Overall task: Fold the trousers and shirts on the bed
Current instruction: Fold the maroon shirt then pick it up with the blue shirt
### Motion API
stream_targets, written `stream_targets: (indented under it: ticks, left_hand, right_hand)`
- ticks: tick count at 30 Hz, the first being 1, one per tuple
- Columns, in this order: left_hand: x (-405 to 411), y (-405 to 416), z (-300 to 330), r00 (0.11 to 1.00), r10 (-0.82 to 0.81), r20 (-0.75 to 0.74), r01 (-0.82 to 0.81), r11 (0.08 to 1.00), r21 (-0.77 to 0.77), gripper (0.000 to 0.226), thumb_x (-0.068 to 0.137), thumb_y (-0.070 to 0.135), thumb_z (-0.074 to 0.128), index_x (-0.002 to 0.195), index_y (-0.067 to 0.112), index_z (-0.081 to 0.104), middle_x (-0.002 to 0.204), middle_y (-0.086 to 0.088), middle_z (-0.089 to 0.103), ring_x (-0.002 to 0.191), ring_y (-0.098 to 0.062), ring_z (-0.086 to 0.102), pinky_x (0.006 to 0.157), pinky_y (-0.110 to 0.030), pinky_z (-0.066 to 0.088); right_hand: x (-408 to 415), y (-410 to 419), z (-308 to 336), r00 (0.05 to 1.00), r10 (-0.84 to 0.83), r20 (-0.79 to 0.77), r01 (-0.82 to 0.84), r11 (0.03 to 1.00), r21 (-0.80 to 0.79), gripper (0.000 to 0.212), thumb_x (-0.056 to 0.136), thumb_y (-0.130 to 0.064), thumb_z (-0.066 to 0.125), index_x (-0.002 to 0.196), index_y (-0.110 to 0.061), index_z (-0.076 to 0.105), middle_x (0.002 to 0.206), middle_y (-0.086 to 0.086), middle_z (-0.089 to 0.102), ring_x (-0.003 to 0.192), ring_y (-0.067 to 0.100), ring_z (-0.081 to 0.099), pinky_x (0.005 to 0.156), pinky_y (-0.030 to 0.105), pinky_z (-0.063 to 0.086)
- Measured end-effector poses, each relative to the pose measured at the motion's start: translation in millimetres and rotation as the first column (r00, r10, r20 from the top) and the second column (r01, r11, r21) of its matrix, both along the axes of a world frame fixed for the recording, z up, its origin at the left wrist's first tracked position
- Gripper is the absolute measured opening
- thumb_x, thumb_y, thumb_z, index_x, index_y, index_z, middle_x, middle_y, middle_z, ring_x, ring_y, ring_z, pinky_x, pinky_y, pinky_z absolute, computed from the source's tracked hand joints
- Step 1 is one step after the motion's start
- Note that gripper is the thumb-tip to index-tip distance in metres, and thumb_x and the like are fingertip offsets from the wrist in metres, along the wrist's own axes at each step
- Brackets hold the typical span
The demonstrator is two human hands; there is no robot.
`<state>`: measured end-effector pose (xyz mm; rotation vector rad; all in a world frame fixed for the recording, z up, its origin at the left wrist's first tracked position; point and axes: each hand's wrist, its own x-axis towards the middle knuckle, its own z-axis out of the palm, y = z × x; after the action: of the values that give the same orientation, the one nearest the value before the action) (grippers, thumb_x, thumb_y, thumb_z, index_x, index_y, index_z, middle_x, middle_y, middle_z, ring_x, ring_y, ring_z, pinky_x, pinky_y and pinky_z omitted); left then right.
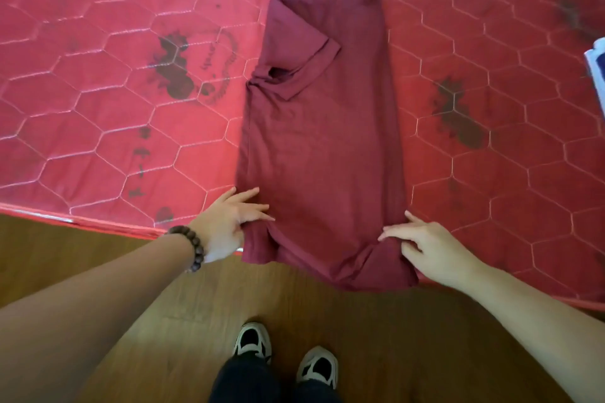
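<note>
A maroon polo shirt [322,141] lies lengthwise on the red quilted mattress [114,91], folded into a long narrow strip with the collar near its upper left. Its near end hangs a little over the mattress edge. My left hand [232,226], with a bead bracelet on the wrist, grips the near left corner of the shirt, thumb under the cloth and fingers on top. My right hand [429,249] pinches the near right corner, where the cloth bunches up.
The mattress has dark printed patches and a hexagon stitch pattern. A white and blue garment [597,62] shows at the right edge. Below the mattress edge lies wooden floor [163,321], with my two shoes [284,357] on it.
</note>
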<state>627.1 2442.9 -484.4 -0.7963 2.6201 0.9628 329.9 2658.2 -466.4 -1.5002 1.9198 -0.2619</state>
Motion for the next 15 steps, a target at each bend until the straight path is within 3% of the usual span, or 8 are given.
stream_targets:
  ticks: [1,3,5,8,10,11,12,15]
  left_hand:
    - [-7,-8,10,0.993,0.116,-0.031,-0.112,0.988,0.109,0.066,0.076,-0.013,0.044,0.128,0.024,0.059,0.145,0.012,0.038,0.143,-0.005,0.011,0.119,-0.027,0.002]
    - [-23,-31,32,0.936,0.344,-0.078,-0.280,0.860,0.426,0.049,0.083,-0.017,0.047,0.114,0.015,0.068,0.132,0.004,0.053,0.127,-0.003,0.038,0.110,-0.019,0.026]
    - [-44,-64,49,0.854,0.508,-0.110,-0.318,0.678,0.662,0.032,0.087,-0.012,0.052,0.087,0.010,0.075,0.091,0.002,0.073,0.087,-0.003,0.064,0.083,-0.017,0.050]
    - [-79,-121,39,0.636,0.768,-0.075,-0.482,0.471,0.739,0.041,0.090,-0.003,0.051,0.062,0.014,0.076,0.065,0.003,0.070,0.058,-0.008,0.064,0.061,-0.022,0.054]
    - [-103,-151,15,0.472,0.881,0.027,-0.545,0.268,0.794,0.031,0.091,0.009,0.056,0.068,0.011,0.076,0.071,-0.003,0.073,0.062,-0.013,0.068,0.063,-0.028,0.056]
    - [-110,-159,1,0.418,0.901,0.116,-0.575,0.164,0.802,0.021,0.090,0.017,0.060,0.077,0.009,0.075,0.080,-0.007,0.074,0.070,-0.017,0.070,0.067,-0.032,0.057]
    - [-115,-164,-12,0.386,0.898,0.209,-0.612,0.080,0.787,0.019,0.088,0.025,0.065,0.089,0.007,0.073,0.090,-0.011,0.073,0.079,-0.022,0.071,0.071,-0.039,0.059]
    - [-108,-162,-36,0.360,0.874,0.328,-0.740,0.054,0.670,0.041,0.079,0.039,0.074,0.102,0.005,0.070,0.104,-0.019,0.070,0.100,-0.039,0.065,0.088,-0.061,0.050]
  right_hand:
    - [-3,-13,10,0.997,-0.044,0.057,0.042,0.999,0.026,0.038,0.089,0.003,0.051,0.106,-0.022,0.073,0.096,-0.002,0.074,0.093,0.009,0.067,0.115,0.012,0.015]
    - [-16,-44,28,0.979,-0.134,0.151,0.123,0.989,0.076,0.031,0.090,-0.002,0.052,0.097,-0.021,0.075,0.091,-0.008,0.074,0.090,0.005,0.066,0.103,0.008,0.033]
    - [-33,-83,41,0.905,-0.285,0.315,0.258,0.958,0.126,0.025,0.093,-0.006,0.053,0.085,-0.016,0.075,0.084,-0.006,0.073,0.079,0.005,0.065,0.077,0.019,0.048]
    - [-57,-145,34,0.525,-0.611,0.593,0.579,0.767,0.277,0.032,0.094,-0.005,0.051,0.073,-0.009,0.075,0.072,0.005,0.070,0.063,0.013,0.066,0.057,0.022,0.051]
    - [-71,-182,11,0.302,-0.765,0.569,0.698,0.584,0.414,0.023,0.093,-0.015,0.056,0.080,-0.010,0.075,0.084,0.010,0.072,0.073,0.020,0.070,0.068,0.030,0.057]
    - [-74,-194,-1,0.247,-0.821,0.515,0.722,0.510,0.467,0.020,0.091,-0.026,0.060,0.096,-0.010,0.072,0.098,0.011,0.071,0.087,0.025,0.069,0.082,0.038,0.056]
    - [-77,-200,-15,0.230,-0.866,0.444,0.735,0.453,0.504,0.036,0.089,-0.037,0.064,0.112,-0.010,0.067,0.110,0.010,0.068,0.100,0.028,0.065,0.094,0.043,0.051]
    - [-77,-196,-40,0.223,-0.916,0.334,0.776,0.374,0.508,0.065,0.080,-0.052,0.069,0.127,-0.009,0.056,0.120,0.009,0.063,0.110,0.030,0.060,0.102,0.047,0.044]
